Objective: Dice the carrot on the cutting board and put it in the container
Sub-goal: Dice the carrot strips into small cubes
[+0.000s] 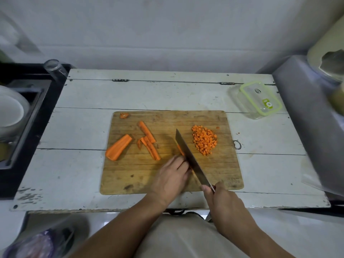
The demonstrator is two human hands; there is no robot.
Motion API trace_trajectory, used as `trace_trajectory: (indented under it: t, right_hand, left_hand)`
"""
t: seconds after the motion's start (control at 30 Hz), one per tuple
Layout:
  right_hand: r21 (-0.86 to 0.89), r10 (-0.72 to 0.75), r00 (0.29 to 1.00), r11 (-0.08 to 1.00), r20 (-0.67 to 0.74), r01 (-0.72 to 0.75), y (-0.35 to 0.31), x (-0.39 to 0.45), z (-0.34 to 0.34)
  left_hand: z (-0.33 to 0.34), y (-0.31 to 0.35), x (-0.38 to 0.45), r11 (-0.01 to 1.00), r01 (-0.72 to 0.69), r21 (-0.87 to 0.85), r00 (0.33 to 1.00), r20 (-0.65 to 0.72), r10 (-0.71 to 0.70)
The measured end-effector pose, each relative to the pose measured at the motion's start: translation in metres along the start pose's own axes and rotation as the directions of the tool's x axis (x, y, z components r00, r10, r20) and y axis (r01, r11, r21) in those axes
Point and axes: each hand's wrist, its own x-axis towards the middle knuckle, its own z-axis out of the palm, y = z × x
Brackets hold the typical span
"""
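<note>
Dicing is under way. A carrot strip (180,150) lies mid-board on the cutting board (130,175), mostly hidden by the knife (189,157). The left hand (170,175) presses on it, fingers curled at the blade's flank. The right hand (221,200) is wrapped round the knife handle near the board's front edge. A pile of dice (204,140) sits toward the right edge; a half carrot (119,147) and strips (149,140) wait on the left. Judged next: short crosswise cuts, fingertips tucked back. The container (259,99) stands at the table's (83,94) far right corner; its label is unreadable.
</note>
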Motion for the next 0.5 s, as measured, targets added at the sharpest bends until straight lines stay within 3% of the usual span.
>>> trace_trajectory:
  t: [0.33,0.5]
  right_hand:
    - [-0.062,0.082,0.995,0.995,0.06,-0.078,0.004,-0.004,-0.001]
    - [-0.167,-0.092,0.996,0.982,0.002,0.091,-0.024,0.023,0.006]
  left_hand:
    - [0.002,-0.001,0.0,0.999,0.006,-0.038,1.0,0.002,-0.006]
    - [0.005,-0.004,-0.001,0.999,-0.003,-0.047,1.0,-0.007,0.003]
